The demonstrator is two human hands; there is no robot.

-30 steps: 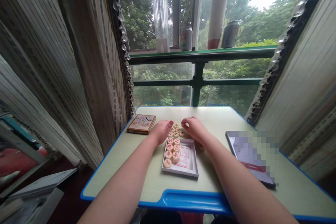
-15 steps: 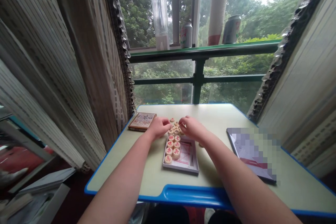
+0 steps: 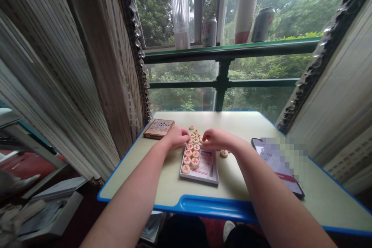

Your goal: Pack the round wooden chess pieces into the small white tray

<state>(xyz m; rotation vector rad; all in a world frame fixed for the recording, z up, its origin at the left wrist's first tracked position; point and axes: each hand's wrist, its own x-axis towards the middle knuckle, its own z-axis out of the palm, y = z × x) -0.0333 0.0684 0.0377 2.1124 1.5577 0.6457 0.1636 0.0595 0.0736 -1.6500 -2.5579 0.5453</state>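
Observation:
An open white box tray (image 3: pixel 213 180) lies on the table, with red-marked round chess pieces (image 3: pixel 195 161) in two columns along its left side. Loose pieces (image 3: pixel 196 140) cluster just beyond its far edge, one farther off. My left hand (image 3: pixel 178 138) is at the cluster's left side, fingers curled together; what they hold, if anything, is hidden. At the right of the cluster, my right hand (image 3: pixel 216 139) has its thumb and fingers bent toward a piece, and whether it grips one is unclear. Another piece (image 3: pixel 224 154) lies right of the tray, near my right wrist.
A brown box lid (image 3: pixel 159 128) lies at the table's far left. On the right rests a dark-edged tablet (image 3: pixel 276 166), partly blurred. Cans (image 3: pixel 209 32) and stacked cups (image 3: pixel 247 7) stand on the window ledge. A blue groove (image 3: pixel 215 204) runs along the near edge.
My right hand has shifted slightly right, uncovering more of the cluster and the piece right of the tray. My left hand stays beside the cluster. The view has tilted slightly.

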